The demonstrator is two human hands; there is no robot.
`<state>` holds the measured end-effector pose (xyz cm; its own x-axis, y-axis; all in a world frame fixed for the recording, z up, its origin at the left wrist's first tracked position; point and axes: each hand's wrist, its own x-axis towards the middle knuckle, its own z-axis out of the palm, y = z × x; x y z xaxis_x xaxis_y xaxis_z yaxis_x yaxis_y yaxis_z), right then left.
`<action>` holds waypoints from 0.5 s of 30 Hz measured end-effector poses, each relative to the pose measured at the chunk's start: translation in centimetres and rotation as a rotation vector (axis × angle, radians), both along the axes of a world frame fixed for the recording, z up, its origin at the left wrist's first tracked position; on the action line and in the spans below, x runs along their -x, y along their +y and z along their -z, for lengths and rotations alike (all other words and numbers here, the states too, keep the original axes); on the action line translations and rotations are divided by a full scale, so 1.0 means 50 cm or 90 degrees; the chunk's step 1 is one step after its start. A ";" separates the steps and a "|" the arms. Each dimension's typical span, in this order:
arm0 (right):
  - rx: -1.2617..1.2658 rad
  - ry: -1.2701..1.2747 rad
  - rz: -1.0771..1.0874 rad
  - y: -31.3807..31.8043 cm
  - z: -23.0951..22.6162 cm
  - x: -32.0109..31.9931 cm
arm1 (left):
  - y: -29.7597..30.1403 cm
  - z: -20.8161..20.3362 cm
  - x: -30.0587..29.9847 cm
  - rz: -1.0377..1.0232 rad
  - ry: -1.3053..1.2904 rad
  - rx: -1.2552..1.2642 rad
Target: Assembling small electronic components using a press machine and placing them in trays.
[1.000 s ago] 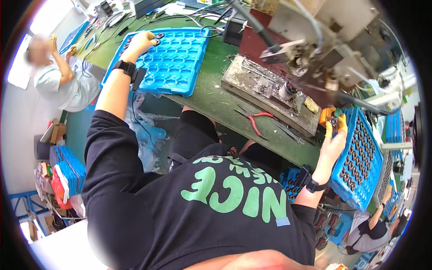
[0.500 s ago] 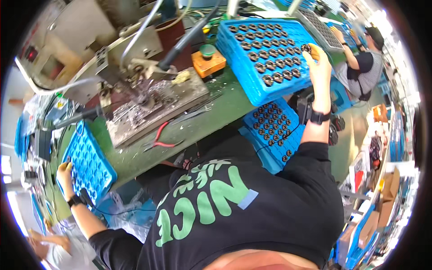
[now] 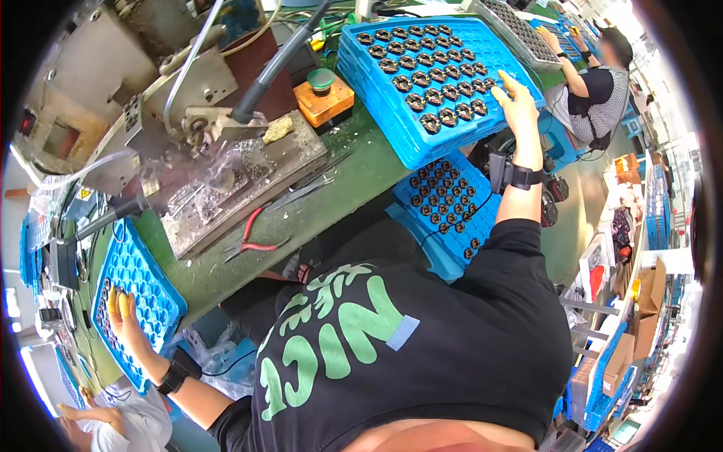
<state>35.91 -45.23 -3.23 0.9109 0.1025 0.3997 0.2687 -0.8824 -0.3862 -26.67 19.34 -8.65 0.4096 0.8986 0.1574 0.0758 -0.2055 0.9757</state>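
My right hand (image 3: 520,109) reaches over the right end of a blue tray (image 3: 422,151) holding rows of small dark ring-shaped parts (image 3: 433,96). Its thumb and forefinger are apart, with nothing visible between them, and one ring part (image 3: 490,83) sits beside the fingertips. My left hand (image 3: 129,324) is above a second blue tray (image 3: 162,290), at the left, whose pockets look mostly bare. Yellow covers show on its fingers, which are stretched out and slightly apart; I see no part in them. A few dark parts show near its fingertips.
A bench machine (image 3: 218,173) with metal scraps stands between the trays. Red-handled pliers (image 3: 256,237) and tweezers (image 3: 312,183) lie before it, an orange box with a green top (image 3: 324,98) beside it. Another loaded tray (image 3: 440,196) sits lower down. Another person (image 3: 599,90) works at far right.
My right hand has let go of the ring part it held over the right tray. My left hand has moved from the left tray's outer edge in over its pockets. The view has shifted slightly.
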 end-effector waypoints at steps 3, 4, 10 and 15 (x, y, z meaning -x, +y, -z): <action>-0.194 -0.036 -0.118 -0.008 0.002 -0.014 | -0.076 -0.009 -0.040 -0.021 0.013 -0.025; -0.219 -0.110 -0.132 0.026 -0.012 0.011 | -0.099 -0.015 -0.047 -0.035 0.042 -0.048; -0.225 -0.444 -0.266 0.237 -0.086 0.254 | -0.155 -0.018 -0.156 -0.030 0.010 -0.102; -0.177 -0.401 -0.536 0.377 0.011 0.362 | -0.179 0.014 -0.195 -0.023 -0.016 -0.077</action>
<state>17.80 -26.37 -3.77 0.2147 0.4320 0.8760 0.9661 -0.2257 -0.1254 -16.91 10.41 -9.37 0.3715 0.8869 0.2745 0.0618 -0.3187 0.9459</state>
